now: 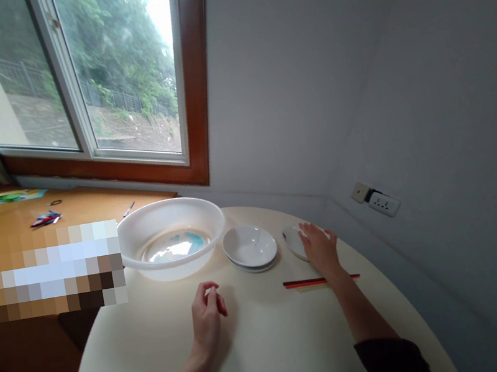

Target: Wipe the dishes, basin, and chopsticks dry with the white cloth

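The left forearm comes in over the table point(266, 359) from its near edge and slants up to the right. The left hand point(208, 315) is released, its fingers loosely curled inward and the thumb uppermost, near the basin point(177, 271) and the stacked plates point(249, 247).

The right forearm, its dark sleeve point(394, 361) pushed toward the elbow, slants up to the left along the table's right side. The right hand point(317, 244) is palm down, fingers spread, over the right part of the dish point(294, 243); whether they grip it cannot be told.

The dish lies near the table's far right edge, apart from the plates on its left. The basin stands at the far left edge. The chopsticks point(292, 284) lie crosswise nearer than the dish, with the right wrist and forearm passing above them.
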Demonstrator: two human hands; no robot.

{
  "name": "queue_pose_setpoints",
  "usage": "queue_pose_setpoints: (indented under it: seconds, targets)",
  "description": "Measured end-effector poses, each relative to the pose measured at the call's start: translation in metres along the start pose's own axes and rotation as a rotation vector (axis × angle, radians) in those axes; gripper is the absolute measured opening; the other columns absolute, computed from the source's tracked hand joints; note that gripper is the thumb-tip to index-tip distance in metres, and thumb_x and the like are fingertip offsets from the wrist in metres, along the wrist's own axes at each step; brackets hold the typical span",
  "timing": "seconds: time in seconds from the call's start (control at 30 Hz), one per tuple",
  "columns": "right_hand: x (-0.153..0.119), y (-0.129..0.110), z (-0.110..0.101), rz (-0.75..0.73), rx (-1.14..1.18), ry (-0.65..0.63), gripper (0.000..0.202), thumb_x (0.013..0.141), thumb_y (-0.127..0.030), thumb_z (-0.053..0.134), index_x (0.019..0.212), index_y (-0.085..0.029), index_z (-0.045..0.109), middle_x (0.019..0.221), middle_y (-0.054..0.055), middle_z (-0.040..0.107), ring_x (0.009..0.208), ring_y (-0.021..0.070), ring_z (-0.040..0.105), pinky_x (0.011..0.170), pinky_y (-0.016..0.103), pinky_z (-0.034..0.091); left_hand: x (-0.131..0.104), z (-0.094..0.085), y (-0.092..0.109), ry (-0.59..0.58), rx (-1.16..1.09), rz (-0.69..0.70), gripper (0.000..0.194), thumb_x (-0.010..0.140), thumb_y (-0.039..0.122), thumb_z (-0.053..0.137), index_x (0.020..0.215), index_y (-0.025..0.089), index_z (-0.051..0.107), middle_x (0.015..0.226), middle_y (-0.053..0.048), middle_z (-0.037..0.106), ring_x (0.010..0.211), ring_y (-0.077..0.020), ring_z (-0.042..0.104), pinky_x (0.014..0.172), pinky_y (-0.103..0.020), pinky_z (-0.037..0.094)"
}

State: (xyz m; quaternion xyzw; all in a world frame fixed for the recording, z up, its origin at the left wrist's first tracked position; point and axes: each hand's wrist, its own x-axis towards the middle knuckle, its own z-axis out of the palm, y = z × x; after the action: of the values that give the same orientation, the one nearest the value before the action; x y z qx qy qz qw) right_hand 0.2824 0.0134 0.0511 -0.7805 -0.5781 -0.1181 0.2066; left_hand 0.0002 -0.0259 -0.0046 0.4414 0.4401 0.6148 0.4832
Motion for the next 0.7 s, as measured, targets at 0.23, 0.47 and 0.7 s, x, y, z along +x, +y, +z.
queue_pose_setpoints:
  seconds: [0.23,0.47,0.7]
  targets:
    - [-0.016,0.013,0.037,0.065,-0.077,-0.293,0.035,0.085,-0.038,0.046,0.110,-0.018,0.062,0.104,0.015,0.066,0.104,0.0314,0.056,0.093,0.061,0.022,0.000,0.001,0.001,0.024,-0.020,-0.019,0.023,0.071,0.043,0.047,0.075,0.020,0.046,0.037,0.009,0.040,0.038,-0.0111,0.038,0.042,-0.022,0.031]
    - [-0.007,0.022,0.048,0.067,-0.093,-0.312,0.025,0.082,-0.021,0.049,0.100,-0.015,0.066,0.100,0.015,0.067,0.099,0.0286,0.060,0.084,0.040,0.041,0.003,0.001,0.002,0.052,-0.026,-0.015,0.024,0.069,0.045,0.046,0.072,0.021,0.048,0.035,0.009,0.037,0.036,-0.0106,0.035,0.041,-0.022,0.028]
    - [-0.006,0.033,0.057,0.010,-0.093,-0.163,0.023,0.083,-0.016,0.048,0.083,-0.014,0.071,0.084,0.012,0.071,0.083,0.0230,0.065,0.070,0.027,0.044,0.007,0.000,-0.005,0.058,-0.050,-0.003,0.024,0.067,0.045,0.047,0.070,0.021,0.048,0.034,0.009,0.035,0.034,-0.0100,0.033,0.040,-0.021,0.026]
